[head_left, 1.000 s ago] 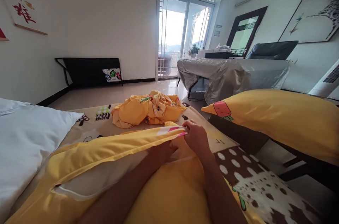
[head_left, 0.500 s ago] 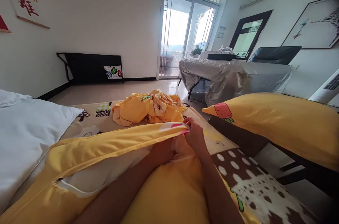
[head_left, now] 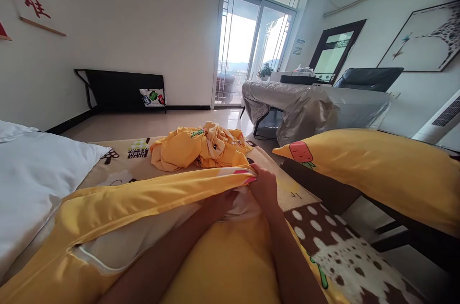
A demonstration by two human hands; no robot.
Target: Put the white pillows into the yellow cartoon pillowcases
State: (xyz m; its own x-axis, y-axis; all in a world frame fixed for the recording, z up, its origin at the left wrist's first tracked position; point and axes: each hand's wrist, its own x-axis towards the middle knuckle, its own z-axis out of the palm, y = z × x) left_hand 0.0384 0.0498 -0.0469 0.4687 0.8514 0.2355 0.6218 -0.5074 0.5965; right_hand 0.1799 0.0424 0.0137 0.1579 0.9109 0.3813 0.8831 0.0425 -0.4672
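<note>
A yellow pillowcase (head_left: 125, 198) lies spread before me, its long side opening gaping. White fabric with a pale piped edge, apparently a pillow (head_left: 143, 241), shows inside it. My right hand (head_left: 264, 184) is closed on the pillowcase's far right corner, where a pink and white print shows. Through the opening reaches my left hand (head_left: 226, 202), under the raised edge of the case near that corner. Its fingers are hidden by the cloth, so I cannot tell what they grip. Beyond both hands lies a crumpled heap of yellow cloth (head_left: 194, 148) with a carrot print.
At left is a white pillow (head_left: 46, 165). A filled yellow pillow (head_left: 377, 165) rests at right, above a dark frame. The patterned blanket (head_left: 312, 232) covers the surface under my work. A plastic-covered desk (head_left: 305, 102) and black folded frame (head_left: 122, 90) stand farther back.
The view has shifted slightly. My left hand sits a little farther left and deeper under the cloth edge; my right hand keeps its hold on the corner.
</note>
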